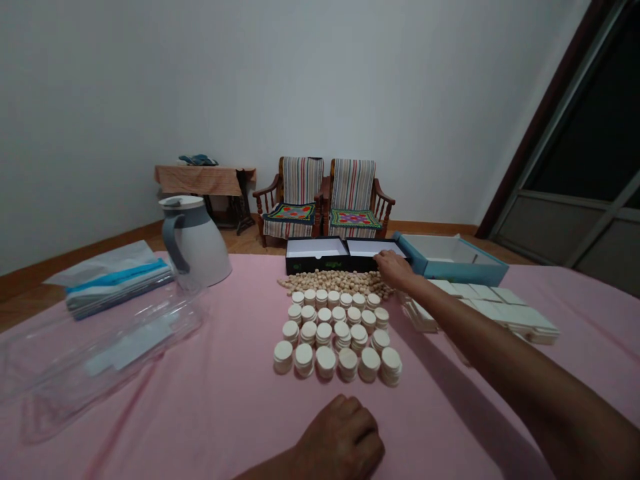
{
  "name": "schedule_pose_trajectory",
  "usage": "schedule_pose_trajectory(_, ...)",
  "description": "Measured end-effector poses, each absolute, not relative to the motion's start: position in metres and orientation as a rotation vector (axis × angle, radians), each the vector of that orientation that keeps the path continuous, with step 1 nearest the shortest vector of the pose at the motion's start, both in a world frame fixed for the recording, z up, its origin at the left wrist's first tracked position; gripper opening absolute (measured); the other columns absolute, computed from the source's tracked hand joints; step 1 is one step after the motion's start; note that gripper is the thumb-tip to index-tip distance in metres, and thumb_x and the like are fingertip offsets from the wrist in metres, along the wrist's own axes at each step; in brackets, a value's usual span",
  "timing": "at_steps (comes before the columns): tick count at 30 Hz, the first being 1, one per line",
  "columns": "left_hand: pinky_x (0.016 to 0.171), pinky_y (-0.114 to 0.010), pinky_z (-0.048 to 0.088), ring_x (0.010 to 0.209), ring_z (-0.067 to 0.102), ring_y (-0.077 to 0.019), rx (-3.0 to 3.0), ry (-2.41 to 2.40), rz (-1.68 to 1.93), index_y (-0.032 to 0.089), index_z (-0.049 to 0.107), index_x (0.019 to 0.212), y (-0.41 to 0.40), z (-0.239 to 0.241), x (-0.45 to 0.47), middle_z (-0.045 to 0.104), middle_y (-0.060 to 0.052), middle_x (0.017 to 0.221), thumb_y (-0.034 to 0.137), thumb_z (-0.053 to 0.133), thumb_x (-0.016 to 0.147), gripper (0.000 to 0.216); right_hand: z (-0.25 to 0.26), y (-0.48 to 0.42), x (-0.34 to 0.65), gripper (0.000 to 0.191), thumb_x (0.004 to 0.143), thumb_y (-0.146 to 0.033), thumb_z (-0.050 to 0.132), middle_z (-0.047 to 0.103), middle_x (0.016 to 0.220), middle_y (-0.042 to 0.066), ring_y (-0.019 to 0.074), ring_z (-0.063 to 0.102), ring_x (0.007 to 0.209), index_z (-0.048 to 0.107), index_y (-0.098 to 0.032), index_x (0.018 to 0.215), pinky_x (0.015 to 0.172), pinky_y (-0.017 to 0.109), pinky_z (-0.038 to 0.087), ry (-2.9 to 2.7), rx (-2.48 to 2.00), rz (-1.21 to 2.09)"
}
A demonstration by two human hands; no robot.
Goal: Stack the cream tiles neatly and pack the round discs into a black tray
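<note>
Right hand (393, 269) at the black boxes (317, 266), left hand (345, 439) by the table's (220, 393) near edge.
The boxes stand toward the table's far edge, wooden beads (333, 283) heaped before them; whether the right fingers grip anything I cannot tell. The left is loosely clenched, nothing visible in it. The beads look light, hard and apt to roll, best pinched singly; the stacked discs (324, 333) seem stiff and likely to slide, best taken by their rims. Wrinkled pink cloth (450, 413) covers the table; beyond, two striped armchairs (303, 181) face it before a pale wall (320, 80).
</note>
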State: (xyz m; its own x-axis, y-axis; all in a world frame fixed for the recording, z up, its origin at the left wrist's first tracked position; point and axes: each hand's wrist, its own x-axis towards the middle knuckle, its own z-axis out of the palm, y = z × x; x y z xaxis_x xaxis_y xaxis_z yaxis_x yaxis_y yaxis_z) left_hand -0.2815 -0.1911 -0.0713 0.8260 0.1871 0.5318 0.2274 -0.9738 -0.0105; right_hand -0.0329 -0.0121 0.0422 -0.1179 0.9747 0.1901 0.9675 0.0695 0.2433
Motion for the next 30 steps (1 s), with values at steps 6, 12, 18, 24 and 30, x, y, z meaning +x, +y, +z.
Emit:
schedule_pose_trajectory(6, 0.056, -0.025, 0.033, 0.063, 0.048, -0.0116, -2.914, -0.399, -0.850, 0.018, 0.051, 0.076, -0.184, -0.095, -0.276, 0.055, 0.000, 0.067, 0.027, 0.054, 0.089, 0.016, 0.026, 0.039, -0.015, 0.032, 0.085, -0.013, 0.046, 0.056, 0.118, 0.020, 0.0300, 0.049, 0.110, 0.056, -0.010, 0.116, 0.086, 0.041, 0.037, 2.152, 2.172, 0.413)
schedule_pose_trajectory(12, 0.055, -0.023, 0.037, 0.059, 0.048, -0.0112, -3.034, -0.544, -0.870, 0.018, 0.051, 0.075, -0.181, -0.107, -0.275, 0.056, 0.000, 0.063, 0.033, 0.057, 0.088, 0.021, 0.011, 0.057, -0.004, 0.030, 0.090, -0.028, 0.051, 0.058, 0.116, 0.013, 0.0242, 0.055, 0.104, 0.056, -0.013, 0.116, 0.087, 0.045, 0.045, 2.087, 2.173, 0.349)
schedule_pose_trajectory(18, 0.056, -0.023, 0.038, 0.060, 0.050, -0.0111, -3.067, -0.563, -0.943, 0.018, 0.052, 0.078, -0.184, -0.101, -0.277, 0.058, 0.000, 0.065, 0.031, 0.054, 0.090, 0.018, 0.006, 0.059, 0.000, 0.034, 0.089, -0.033, 0.054, 0.057, 0.117, 0.009, 0.0207, 0.058, 0.099, 0.054, -0.015, 0.118, 0.083, 0.042, 0.049, 2.096, 2.149, 0.301)
schedule_pose_trajectory(24, 0.055, -0.023, 0.038, 0.059, 0.049, -0.0107, -3.005, -0.531, -1.026, 0.018, 0.051, 0.076, -0.183, -0.099, -0.276, 0.057, 0.001, 0.061, 0.033, 0.050, 0.092, 0.022, 0.010, 0.057, 0.003, 0.029, 0.086, -0.009, 0.043, 0.064, 0.111, 0.017, 0.0268, 0.056, 0.108, 0.058, -0.013, 0.110, 0.087, 0.042, 0.036, 2.170, 2.161, 0.254)
schedule_pose_trajectory(30, 0.056, -0.022, 0.038, 0.060, 0.050, -0.0107, -3.054, -0.559, -0.949, 0.017, 0.052, 0.078, -0.183, -0.100, -0.278, 0.057, 0.001, 0.064, 0.032, 0.053, 0.090, 0.020, 0.008, 0.054, 0.006, 0.032, 0.086, -0.012, 0.041, 0.064, 0.113, 0.017, 0.0267, 0.056, 0.108, 0.057, -0.014, 0.114, 0.084, 0.038, 0.032, 2.182, 2.204, 0.253)
